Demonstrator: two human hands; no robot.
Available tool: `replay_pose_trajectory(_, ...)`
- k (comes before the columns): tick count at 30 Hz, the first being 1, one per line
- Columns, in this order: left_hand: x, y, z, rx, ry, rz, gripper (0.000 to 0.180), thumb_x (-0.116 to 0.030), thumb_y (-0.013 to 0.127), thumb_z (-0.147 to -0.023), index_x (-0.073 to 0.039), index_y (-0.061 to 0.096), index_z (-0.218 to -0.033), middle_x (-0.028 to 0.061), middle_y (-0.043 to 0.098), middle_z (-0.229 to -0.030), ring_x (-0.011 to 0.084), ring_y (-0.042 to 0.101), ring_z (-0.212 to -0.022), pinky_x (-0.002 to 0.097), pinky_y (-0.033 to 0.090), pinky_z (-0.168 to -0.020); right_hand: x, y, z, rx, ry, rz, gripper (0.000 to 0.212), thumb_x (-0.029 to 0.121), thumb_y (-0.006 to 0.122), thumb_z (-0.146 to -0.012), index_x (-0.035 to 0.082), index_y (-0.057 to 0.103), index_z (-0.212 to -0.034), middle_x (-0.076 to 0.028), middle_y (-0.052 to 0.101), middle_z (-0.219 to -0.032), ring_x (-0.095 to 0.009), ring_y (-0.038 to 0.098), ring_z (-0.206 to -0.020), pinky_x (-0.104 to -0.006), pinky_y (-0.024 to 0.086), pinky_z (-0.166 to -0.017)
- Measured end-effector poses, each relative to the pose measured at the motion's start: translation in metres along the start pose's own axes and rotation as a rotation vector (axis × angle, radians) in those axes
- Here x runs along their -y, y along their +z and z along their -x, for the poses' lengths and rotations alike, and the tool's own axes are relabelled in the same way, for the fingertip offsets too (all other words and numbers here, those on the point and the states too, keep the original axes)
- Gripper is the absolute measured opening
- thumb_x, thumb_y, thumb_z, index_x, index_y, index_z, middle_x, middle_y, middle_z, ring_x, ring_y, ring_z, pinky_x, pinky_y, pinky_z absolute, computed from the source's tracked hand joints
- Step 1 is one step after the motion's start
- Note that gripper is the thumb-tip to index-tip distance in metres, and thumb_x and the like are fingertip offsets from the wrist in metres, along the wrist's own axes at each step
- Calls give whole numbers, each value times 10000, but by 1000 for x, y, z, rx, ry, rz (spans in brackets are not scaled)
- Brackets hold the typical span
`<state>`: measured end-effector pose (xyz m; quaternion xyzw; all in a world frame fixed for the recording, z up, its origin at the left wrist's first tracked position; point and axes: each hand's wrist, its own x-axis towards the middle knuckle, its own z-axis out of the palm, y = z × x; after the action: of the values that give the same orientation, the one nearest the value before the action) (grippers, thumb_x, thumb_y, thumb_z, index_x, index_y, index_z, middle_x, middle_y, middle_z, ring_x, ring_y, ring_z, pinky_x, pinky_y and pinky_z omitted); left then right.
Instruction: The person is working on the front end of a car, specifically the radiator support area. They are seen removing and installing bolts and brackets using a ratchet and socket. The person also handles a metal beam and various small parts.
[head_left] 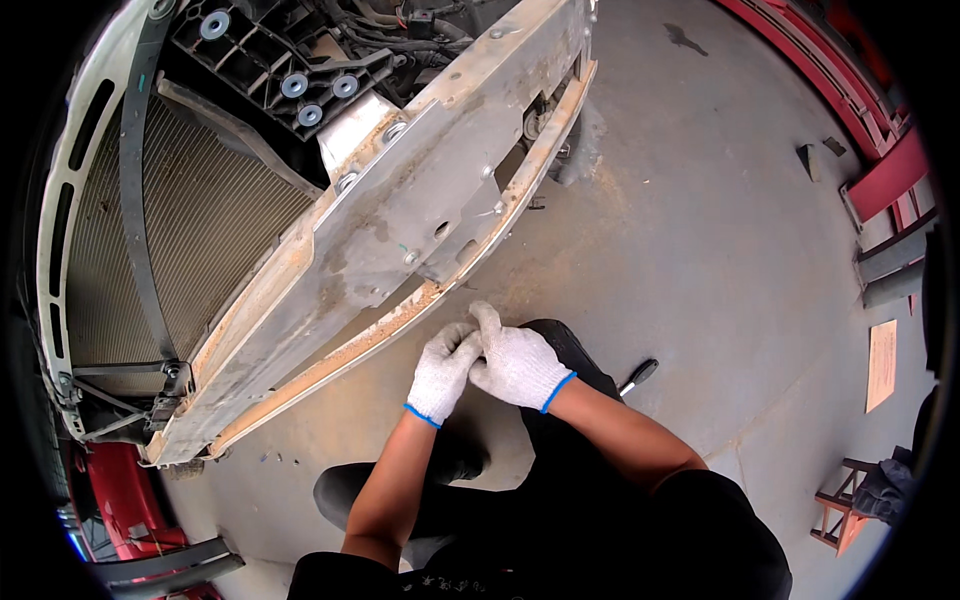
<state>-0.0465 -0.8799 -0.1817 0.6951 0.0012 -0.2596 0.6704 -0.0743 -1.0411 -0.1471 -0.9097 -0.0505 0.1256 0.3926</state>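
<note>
My left hand [445, 372] and my right hand [520, 366], both in white knit gloves with blue cuffs, meet in front of my knees. Their fingers are bent and pressed together, and the thumbs and fingertips touch. Whatever lies between them, if anything, is too small or hidden to make out. Just beyond the hands runs the dirty grey metal crossbeam [390, 225] at the front of a car with its bumper off. Along its lower edge goes a rusty, dusty rail [400, 318], close to my fingertips but apart from them.
A hand tool with a black handle [645, 371] lies on the floor right of my knee. Several small bits [280, 458] lie under the rail's left end. The radiator [180, 230] is exposed at left. A wooden stool [840, 505] and red lift parts [885, 180] stand at right.
</note>
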Motion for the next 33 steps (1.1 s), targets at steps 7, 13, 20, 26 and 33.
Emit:
replay_pose_trajectory(7,-14,5,-8,-51,69,81,146,-139,652,-944,-14,623,-1014,21,631,-848,86,563,-741,245,471,-677,-28,11,12,-104,2,-443,451,396,542,-962,-32,565,-1102,-200,661,-758,-332,662,-681,-427,529,-652)
replay_pose_trajectory(13,-10,5,-7,-35,140,108,252,-199,591,-989,4,588,-1138,56,641,-913,116,577,-753,273,487,-669,-11,-5,17,110,262,-915,404,396,543,-989,12,631,-903,-33,559,-622,-96,519,-545,-274,422,-515)
replay_pose_trajectory(20,-4,4,-8,19,27,247,356,-256,532,-1020,20,532,-1245,92,639,-948,144,586,-746,287,495,-677,-16,-14,-31,-441,76,-620,413,392,534,-977,0,626,-887,-198,617,-702,-370,637,-692,-430,501,-643)
replay_pose_trajectory(26,-5,1,-7,-9,22,274,318,-224,549,-1009,13,534,-1220,88,640,-916,146,586,-730,290,495,-668,-17,-13,-45,-436,41,-610,434,400,524,-981,-9,609,-863,-212,615,-703,-383,633,-701,-439,497,-660)
replay_pose_trajectory(33,-5,1,-9,-6,23,263,306,-219,554,-1008,7,535,-1213,88,642,-913,145,588,-731,288,495,-668,-20,-11,-50,-454,42,-601,415,391,557,-968,-6,597,-853,-213,618,-709,-391,634,-722,-448,493,-653)
